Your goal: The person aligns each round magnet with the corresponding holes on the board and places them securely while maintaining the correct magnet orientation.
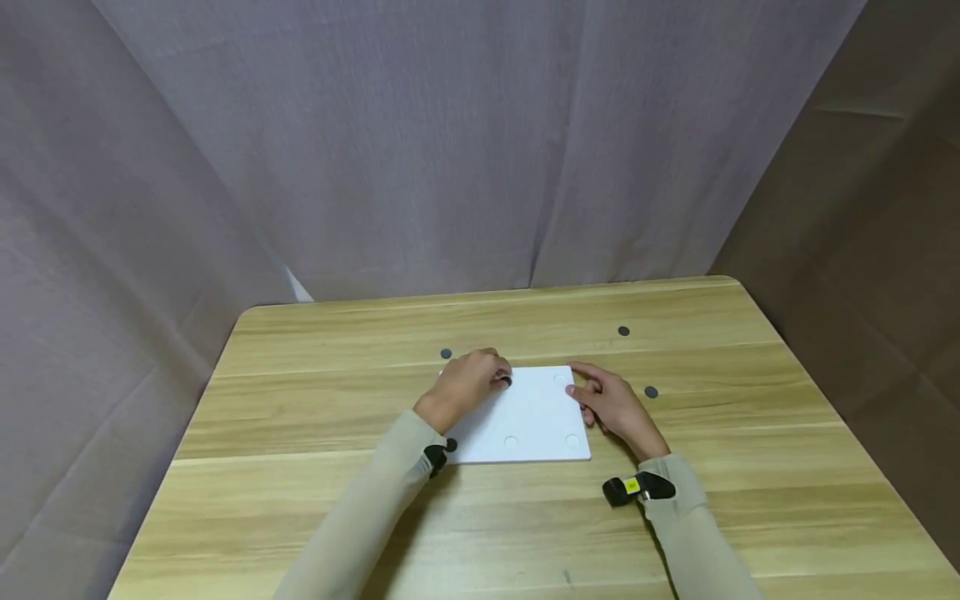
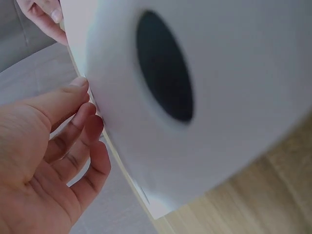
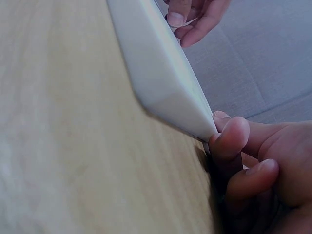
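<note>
A: Where's the white board (image 1: pixel 525 417) just now?

B: Flat on the desk (image 1: pixel 300 517), near the middle; both hands are at its far corners. The left hand (image 1: pixel 468 382) has its fingers curled over the far-left corner, beside a small dark disc (image 1: pixel 507 382); the right hand (image 1: pixel 611 404) presses thumb and fingertips on the far-right edge.

A: How would it handle?

B: It looks stiff and light — a thin rigid slab with rounded corners and a smooth, probably slippery face; the shallow round recesses (image 1: pixel 511 441) offer no purchase. I'd judge the edges the best hold, thumb under and fingers on top. More discs (image 1: pixel 651 392) lie loose on the wood.
</note>
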`<state>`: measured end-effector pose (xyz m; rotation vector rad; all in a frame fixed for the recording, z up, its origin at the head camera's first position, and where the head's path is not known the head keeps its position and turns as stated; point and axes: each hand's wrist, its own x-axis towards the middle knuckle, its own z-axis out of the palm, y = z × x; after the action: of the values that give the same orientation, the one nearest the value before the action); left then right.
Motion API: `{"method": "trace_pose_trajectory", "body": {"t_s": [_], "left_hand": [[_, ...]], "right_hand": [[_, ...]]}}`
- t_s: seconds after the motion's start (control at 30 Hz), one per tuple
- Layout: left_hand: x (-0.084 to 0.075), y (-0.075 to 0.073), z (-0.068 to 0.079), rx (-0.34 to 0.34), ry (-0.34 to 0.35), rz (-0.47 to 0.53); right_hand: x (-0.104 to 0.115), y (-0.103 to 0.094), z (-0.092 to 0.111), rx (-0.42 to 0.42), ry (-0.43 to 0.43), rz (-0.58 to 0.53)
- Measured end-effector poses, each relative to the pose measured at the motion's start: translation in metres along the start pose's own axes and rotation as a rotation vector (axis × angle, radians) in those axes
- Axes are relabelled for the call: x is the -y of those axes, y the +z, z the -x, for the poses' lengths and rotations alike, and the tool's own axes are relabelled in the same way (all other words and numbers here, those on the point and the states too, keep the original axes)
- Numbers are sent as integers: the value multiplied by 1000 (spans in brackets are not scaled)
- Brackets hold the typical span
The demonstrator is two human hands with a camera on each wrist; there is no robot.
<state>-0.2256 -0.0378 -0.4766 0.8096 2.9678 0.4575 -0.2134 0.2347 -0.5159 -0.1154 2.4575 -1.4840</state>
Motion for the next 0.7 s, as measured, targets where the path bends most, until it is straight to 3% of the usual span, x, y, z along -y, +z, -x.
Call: {"method": "trace_pose_trajectory", "body": {"t_s": [0.37, 0.57, 0.7], "left_hand": [[8, -5, -1, -4, -19, 49], [15, -12, 0, -29, -89, 100], [23, -19, 4, -21, -126, 74]], "right_hand": [[3, 0, 0, -3, 6, 28], [2, -1, -1, -6, 7, 32], [2, -1, -1, 3, 4, 36]]}}
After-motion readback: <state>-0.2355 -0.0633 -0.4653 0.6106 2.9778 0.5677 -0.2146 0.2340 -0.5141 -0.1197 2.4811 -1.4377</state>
